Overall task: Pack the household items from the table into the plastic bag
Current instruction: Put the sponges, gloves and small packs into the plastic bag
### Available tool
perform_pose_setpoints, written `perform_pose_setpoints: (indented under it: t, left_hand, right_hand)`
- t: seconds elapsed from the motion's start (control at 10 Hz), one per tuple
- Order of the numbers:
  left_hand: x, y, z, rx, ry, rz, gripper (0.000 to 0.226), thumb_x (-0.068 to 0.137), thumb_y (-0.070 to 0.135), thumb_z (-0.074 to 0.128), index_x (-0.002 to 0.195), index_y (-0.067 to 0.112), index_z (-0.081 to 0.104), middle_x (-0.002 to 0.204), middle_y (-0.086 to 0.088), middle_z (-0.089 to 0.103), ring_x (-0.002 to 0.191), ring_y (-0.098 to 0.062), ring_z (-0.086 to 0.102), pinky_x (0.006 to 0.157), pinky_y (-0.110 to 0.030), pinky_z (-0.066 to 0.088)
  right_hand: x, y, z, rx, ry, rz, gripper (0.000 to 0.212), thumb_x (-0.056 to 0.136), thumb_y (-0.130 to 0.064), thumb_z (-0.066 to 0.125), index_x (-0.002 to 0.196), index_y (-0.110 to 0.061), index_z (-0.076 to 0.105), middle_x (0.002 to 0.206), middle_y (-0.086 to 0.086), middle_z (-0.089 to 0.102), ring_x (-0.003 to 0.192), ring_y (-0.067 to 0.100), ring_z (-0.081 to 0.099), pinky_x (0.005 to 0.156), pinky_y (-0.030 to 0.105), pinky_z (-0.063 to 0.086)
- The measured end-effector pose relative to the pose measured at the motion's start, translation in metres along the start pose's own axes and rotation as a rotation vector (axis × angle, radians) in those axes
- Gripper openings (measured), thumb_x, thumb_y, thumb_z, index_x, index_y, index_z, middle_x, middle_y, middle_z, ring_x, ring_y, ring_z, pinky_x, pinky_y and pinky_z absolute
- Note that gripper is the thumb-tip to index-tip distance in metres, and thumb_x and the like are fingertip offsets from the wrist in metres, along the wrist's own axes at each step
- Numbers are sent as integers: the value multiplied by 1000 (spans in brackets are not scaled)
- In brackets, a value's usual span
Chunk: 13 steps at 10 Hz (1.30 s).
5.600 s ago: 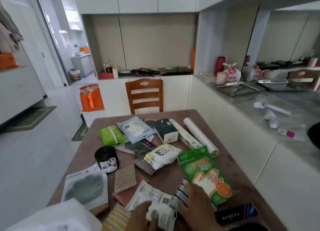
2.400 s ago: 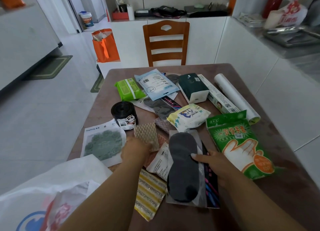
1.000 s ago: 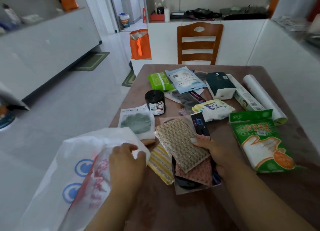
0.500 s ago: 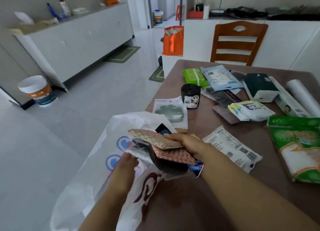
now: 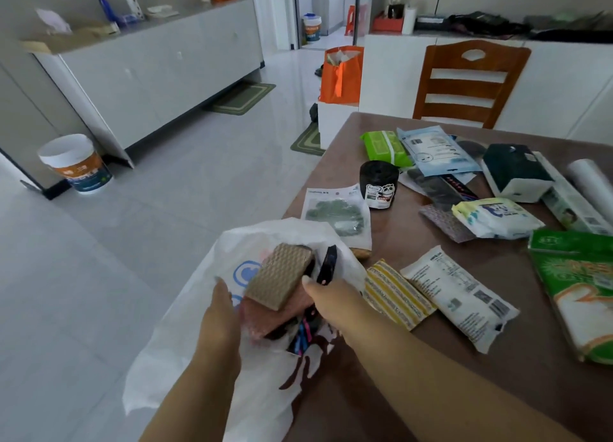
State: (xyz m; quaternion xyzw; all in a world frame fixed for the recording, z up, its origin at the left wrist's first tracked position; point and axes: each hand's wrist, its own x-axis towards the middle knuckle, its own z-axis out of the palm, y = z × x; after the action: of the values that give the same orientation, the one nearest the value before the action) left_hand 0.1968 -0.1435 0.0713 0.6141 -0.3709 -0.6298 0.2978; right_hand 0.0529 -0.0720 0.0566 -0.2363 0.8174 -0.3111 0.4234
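Bag [image 5: 185,335]: left hand [image 5: 219,322] grips its mouth; right hand [image 5: 335,299] fingers clamp pad stack [image 5: 282,280] at the opening. Risk: mouth collapses, stack snags, pads spill off tabletop [image 5: 414,358].

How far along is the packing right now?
Nothing visibly finished yet. In hand: the right hand pushes a stack of scouring pads into the plastic bag, which the left hand holds open. Left on the table: black roll, glove pack and others.

Right hand [image 5: 335,297] grips pad stack [image 5: 280,280] at bag [image 5: 185,335] mouth; left hand [image 5: 220,312] holds bag rim, apparently pinched.
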Motion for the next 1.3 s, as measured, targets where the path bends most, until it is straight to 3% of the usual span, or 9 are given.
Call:
perform_pose_setpoints:
  t: [0.1, 0.2, 0.3, 0.4, 0.6, 0.7, 0.8, 1.0, 1.3]
  left_hand:
    - [-3, 12, 14, 148, -29, 189, 54, 95, 52, 30, 115, 14, 62, 116, 0, 62, 99, -22, 58, 94, -36, 40]
    - [-21, 20, 41, 235, -47, 408, 50, 85, 51, 31, 95, 16, 66, 101, -8, 67, 92, -27, 61, 85, -41, 47]
    - [-37, 19, 78, 208, -209, 394, 43, 82, 48, 39, 82, 17, 70, 87, -8, 70, 86, -26, 64, 82, -42, 52]
    - [-42, 15, 117, 232, -359, 300, 34, 94, 32, 45, 80, 11, 69, 83, -12, 68, 84, -27, 63, 85, -45, 53]
    - [-41, 3, 170, 349, -392, 336, 20, 84, 37, 60, 96, 20, 60, 92, 5, 65, 84, -9, 60, 65, -25, 44]
    - [-42, 0, 198, 373, -509, 181, 65, 77, 39, 71, 128, 7, 48, 111, -8, 66, 96, -24, 66, 81, -38, 55]
    - [-41, -9, 217, 402, -556, 136, 30, 83, 25, 69, 105, 5, 67, 80, -3, 75, 65, -15, 72, 51, -23, 55]
    - [-23, -13, 235, 354, -379, 127, 16, 90, 25, 62, 93, 10, 63, 73, 1, 64, 62, -10, 60, 33, -12, 42]
    - [5, -25, 241, 294, -269, 16, 18, 90, 30, 58, 88, 12, 61, 79, -4, 66, 76, -25, 66, 77, -43, 56]
  right_hand:
    - [-5, 22, -35, -201, 444, -206, 28, 83, -38, 42, 60, -24, 46, 62, -4, 51, 58, 18, 49, 51, 30, 37]
    - [12, 54, -74, -501, 588, -41, 31, 80, -44, 56, 98, -19, 57, 101, 5, 62, 95, 26, 55, 73, 36, 46]
    - [31, 77, -82, -690, 400, 150, 76, 70, -60, 66, 126, -13, 44, 129, 10, 50, 119, 29, 46, 94, 40, 41]
    - [39, 84, -86, -607, 340, 172, 78, 61, -63, 73, 119, -15, 53, 122, 8, 57, 113, 27, 54, 90, 37, 45]
    - [25, 83, -152, 50, 427, 30, 35, 79, -42, 71, 62, -19, 50, 62, -4, 51, 61, 13, 52, 50, 26, 38]
    - [22, 77, -182, 668, 267, 35, 33, 80, -34, 73, 93, -4, 69, 84, 9, 74, 76, 23, 70, 70, 37, 58]
    - [39, 79, -184, 821, 253, 131, 38, 89, -37, 62, 90, 1, 68, 77, 13, 70, 67, 23, 67, 61, 30, 55]
    - [102, 102, -193, 1142, 461, 355, 29, 97, -23, 52, 107, 3, 49, 71, 15, 53, 56, 25, 59, 63, 39, 58]
    - [137, 100, -189, 1348, 544, 323, 22, 95, 0, 43, 113, 7, 53, 70, 11, 58, 40, 15, 63, 30, 18, 45]
